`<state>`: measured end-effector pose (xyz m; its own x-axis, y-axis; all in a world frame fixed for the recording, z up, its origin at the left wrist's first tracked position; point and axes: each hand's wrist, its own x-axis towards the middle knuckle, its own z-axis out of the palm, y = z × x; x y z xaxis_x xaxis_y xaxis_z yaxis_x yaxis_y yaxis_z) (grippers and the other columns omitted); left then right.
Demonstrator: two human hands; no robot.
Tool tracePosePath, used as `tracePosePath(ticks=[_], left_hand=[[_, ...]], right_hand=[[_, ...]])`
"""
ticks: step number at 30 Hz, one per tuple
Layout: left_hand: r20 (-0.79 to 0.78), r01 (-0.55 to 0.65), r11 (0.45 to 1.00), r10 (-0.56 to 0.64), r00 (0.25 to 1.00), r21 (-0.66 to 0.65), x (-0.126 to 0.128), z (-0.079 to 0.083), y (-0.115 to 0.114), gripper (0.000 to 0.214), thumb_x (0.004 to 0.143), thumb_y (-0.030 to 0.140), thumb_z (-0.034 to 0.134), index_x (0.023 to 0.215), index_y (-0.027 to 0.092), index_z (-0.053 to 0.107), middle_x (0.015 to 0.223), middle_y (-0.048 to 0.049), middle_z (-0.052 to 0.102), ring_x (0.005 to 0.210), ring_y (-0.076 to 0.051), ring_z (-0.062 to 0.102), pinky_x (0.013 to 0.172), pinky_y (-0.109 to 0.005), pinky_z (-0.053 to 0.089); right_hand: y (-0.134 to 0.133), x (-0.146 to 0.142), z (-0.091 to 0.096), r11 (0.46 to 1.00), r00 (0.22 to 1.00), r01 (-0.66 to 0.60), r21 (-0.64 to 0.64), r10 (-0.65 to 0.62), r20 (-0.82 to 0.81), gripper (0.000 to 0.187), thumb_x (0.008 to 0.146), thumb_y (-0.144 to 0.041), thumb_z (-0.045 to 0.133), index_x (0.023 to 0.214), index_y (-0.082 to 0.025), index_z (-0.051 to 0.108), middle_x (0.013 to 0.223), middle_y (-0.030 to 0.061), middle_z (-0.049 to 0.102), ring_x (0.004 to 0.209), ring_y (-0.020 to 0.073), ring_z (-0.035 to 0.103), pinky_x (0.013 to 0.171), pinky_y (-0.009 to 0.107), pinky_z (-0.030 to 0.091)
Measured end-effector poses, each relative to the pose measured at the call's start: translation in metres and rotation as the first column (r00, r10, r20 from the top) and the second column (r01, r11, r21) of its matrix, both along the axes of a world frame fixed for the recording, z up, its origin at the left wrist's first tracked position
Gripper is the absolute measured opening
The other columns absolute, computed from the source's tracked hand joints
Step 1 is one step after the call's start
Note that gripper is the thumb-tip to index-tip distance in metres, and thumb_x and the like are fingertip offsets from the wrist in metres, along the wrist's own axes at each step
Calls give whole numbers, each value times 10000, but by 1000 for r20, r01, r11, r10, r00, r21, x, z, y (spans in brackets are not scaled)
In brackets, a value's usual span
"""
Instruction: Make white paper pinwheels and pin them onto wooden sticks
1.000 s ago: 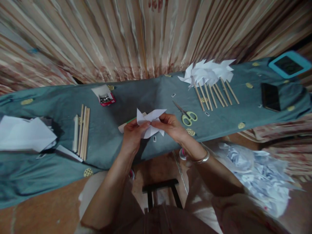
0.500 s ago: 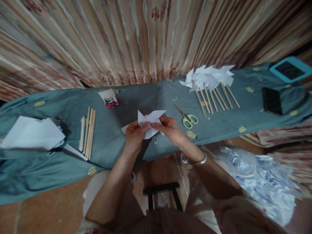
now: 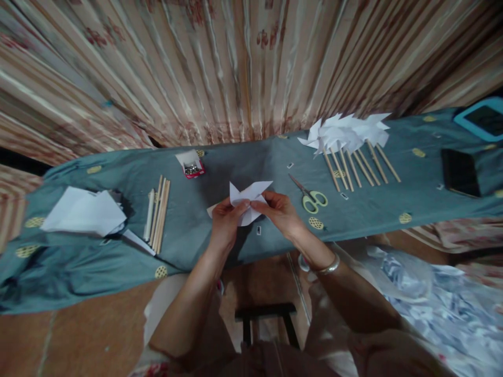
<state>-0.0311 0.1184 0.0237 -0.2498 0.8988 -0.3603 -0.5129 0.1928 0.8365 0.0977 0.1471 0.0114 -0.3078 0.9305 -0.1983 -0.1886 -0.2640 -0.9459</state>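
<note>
A white paper pinwheel (image 3: 251, 191) with folded, pointed blades is held over the middle of the table. My left hand (image 3: 226, 217) grips its left side, the thumb pressed near the centre. From the other side my right hand (image 3: 281, 212) pinches it, its thumb meeting the left one at the middle. Fingers behind the paper are hidden. A pale flat piece (image 3: 210, 210) pokes out beside my left hand, mostly covered. Right of my hands lie scissors (image 3: 312, 200) with green handles.
An opened red box (image 3: 193, 168) of small metal pieces stands behind. To the left are wooden sticks (image 3: 162, 220) and white paper sheets (image 3: 82, 212). Finished pinwheels (image 3: 346, 133) on sticks, a black phone (image 3: 459, 173) and a blue-framed tablet (image 3: 483, 118) lie right. A plastic bag (image 3: 444, 298) sits below.
The view has swung slightly left, so the table things appear further right. Both hands keep hold of the pinwheel, with thumbs still at its centre.
</note>
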Motion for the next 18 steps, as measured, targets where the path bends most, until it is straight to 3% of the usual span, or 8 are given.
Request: tracePosePath(ticks=[6,10,12,14,18], left_hand=[[-38,42,997,-40,999,62,-6,4,-9,346,549,354,878,820,172,764,799,-36,753,696,-128,665,717,-246,514],[-243,-48,993,73,967,110,-31,7,-9,335,610,429,826,828,182,767,820,-49,747,758,-148,672,741,-258,520],[-430,-103,987,148,891,126,-53,9,-7,290,601,403,808,790,188,760,751,-32,730,678,-144,639,640,-242,492],[-623,-137,980,199,757,146,-79,9,-6,249,614,371,777,778,185,756,707,-17,711,610,-126,586,599,-235,457],[-813,-156,972,231,535,174,-128,7,-10,276,690,404,689,837,179,745,778,-33,708,635,-142,569,639,-266,455]], right_hand=[[1,5,8,1000,999,14,2,-14,-33,310,589,-416,847,721,-179,697,707,-12,689,672,128,588,650,256,470],[2,16,12,999,999,35,15,-34,-30,321,587,-433,857,754,-196,721,748,-1,711,703,145,607,688,279,491],[2,21,13,999,998,50,8,-50,-29,319,579,-436,864,741,-201,720,763,0,717,693,143,605,686,283,495],[1,26,13,998,998,59,-2,-59,-27,313,574,-431,871,719,-202,714,762,-1,719,687,142,606,685,284,498],[-1,35,12,998,998,61,-33,-62,-24,319,565,-418,885,733,-206,715,755,-3,721,687,150,617,682,290,504]])
